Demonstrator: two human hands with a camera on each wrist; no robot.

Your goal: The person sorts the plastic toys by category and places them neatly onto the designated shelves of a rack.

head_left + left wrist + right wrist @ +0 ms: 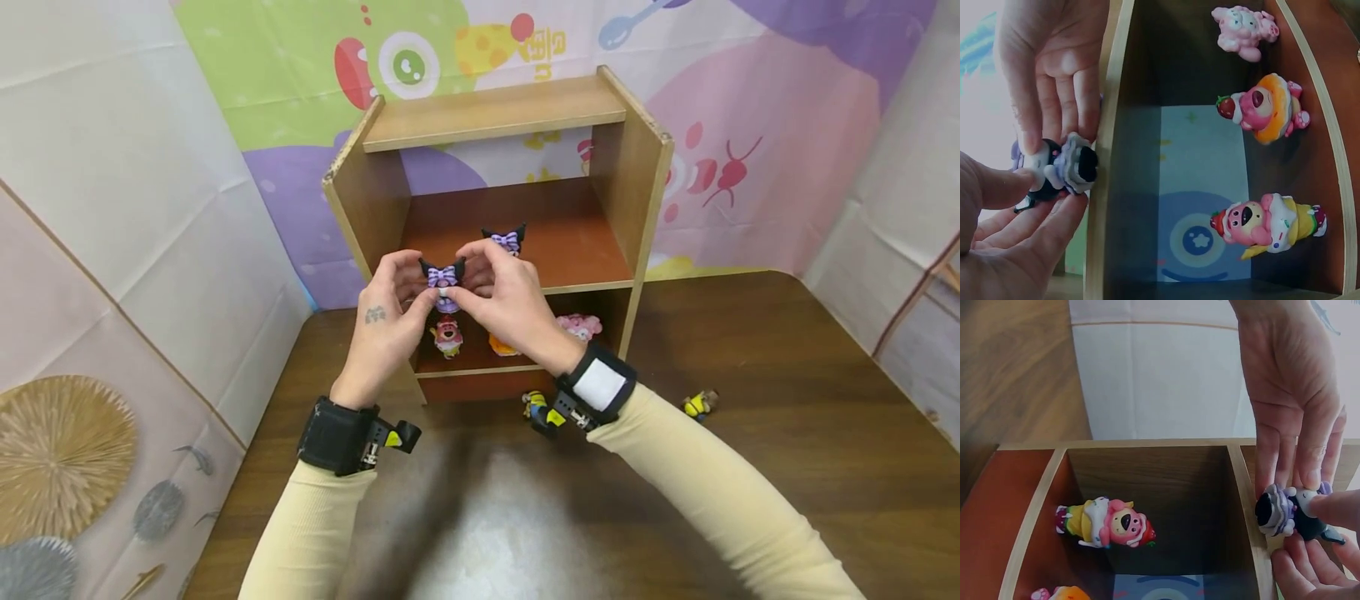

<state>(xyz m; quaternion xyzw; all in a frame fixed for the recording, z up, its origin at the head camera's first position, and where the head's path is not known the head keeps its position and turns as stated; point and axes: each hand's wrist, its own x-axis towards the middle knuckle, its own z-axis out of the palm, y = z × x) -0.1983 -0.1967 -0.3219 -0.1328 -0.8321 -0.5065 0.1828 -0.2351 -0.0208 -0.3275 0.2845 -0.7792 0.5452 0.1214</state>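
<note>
Both hands hold one small figurine (444,279) with black pointed ears, a purple bow and a frilly purple dress, at the front edge of the middle shelf (465,208). My left hand (386,321) pinches it from the left, thumb on its front. From the other side my right hand (513,300) grips it, its thumb also on the front. In the left wrist view the figurine (1072,165) shows its white face and dark base, which is close to the shelf edge. A similar figurine (506,240) with a purple bow stands farther back, partly hidden by the right hand.
On the lower shelf stand a pink bear in a cone outfit (1266,222), a bear with an orange ring (1269,109) and a fluffy pink figurine (1244,31). Two yellow-and-blue figurines lie on the table: one (534,407) before the cabinet, another (699,405) to its right.
</note>
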